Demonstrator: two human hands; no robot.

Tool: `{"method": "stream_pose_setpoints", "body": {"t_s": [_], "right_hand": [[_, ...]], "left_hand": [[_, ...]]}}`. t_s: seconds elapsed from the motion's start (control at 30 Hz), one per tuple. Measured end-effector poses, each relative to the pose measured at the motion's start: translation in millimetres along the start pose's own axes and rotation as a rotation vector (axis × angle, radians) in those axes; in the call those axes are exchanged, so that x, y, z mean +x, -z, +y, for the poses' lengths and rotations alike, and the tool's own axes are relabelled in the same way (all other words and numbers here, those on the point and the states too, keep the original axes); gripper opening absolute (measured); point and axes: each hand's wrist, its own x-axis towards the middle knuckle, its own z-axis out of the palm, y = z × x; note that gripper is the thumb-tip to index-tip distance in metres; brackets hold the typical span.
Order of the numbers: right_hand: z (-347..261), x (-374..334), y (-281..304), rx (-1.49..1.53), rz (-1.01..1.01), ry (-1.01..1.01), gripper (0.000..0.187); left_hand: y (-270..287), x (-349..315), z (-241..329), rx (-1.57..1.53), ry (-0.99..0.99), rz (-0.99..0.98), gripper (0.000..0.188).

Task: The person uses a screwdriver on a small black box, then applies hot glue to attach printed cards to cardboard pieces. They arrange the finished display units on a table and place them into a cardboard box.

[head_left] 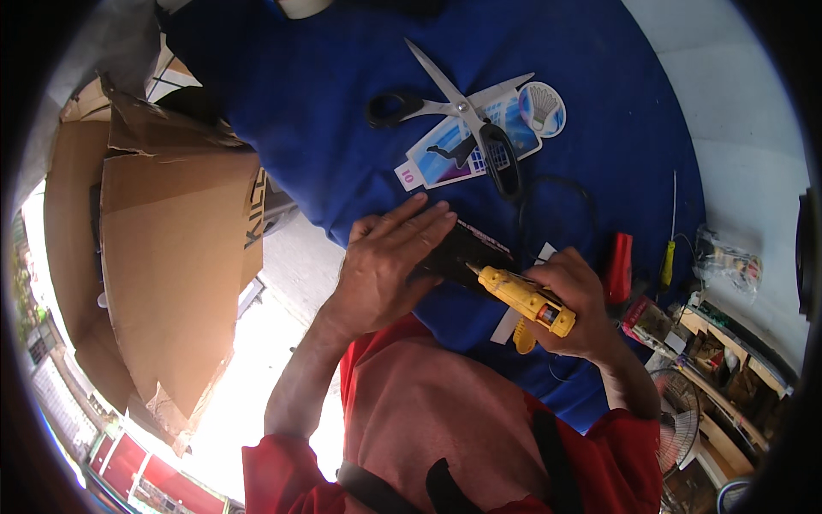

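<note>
My right hand (575, 295) is wrapped round a yellow hot glue gun (522, 295). Its nozzle points left, at the surface of a black flat piece (475, 248) with small pale print along its far edge. My left hand (381, 261) grips the left end of that piece, fingers over the top and thumb along the near side; this end is partly hidden by the hand. A white strip (505, 326) shows beneath the glue gun. Farther off, scissors (462, 107) with black handles lie spread on a blue-and-white printed card (445, 147).
Blue cloth (325, 111) covers the table. To the right lie a red object (619, 267), a screwdriver (668, 265) with a yellow-green handle and a clear plastic bag (728, 261). A large cardboard box (171, 257) stands left, and a fan (676, 420) at lower right.
</note>
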Motion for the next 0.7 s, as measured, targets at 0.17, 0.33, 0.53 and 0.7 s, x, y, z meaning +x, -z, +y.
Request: {"method": "stream_pose_setpoints", "body": {"t_s": [0.17, 0.33, 0.53, 0.7], "right_hand": [[2, -3, -8, -0.017, 0.041, 0.017, 0.038], [1, -7, -13, -0.006, 0.055, 0.026, 0.035], [-6, -11, -11, -0.050, 0.043, -0.060, 0.034], [-11, -10, -9, -0.062, 0.035, -0.077, 0.036]], "left_hand": [[0, 1, -3, -0.029, 0.025, -0.034, 0.088], [0, 1, -4, -0.043, 0.024, -0.041, 0.087], [0, 2, -4, -0.034, 0.038, -0.059, 0.088], [0, 1, -4, -0.025, 0.039, -0.059, 0.088]]}}
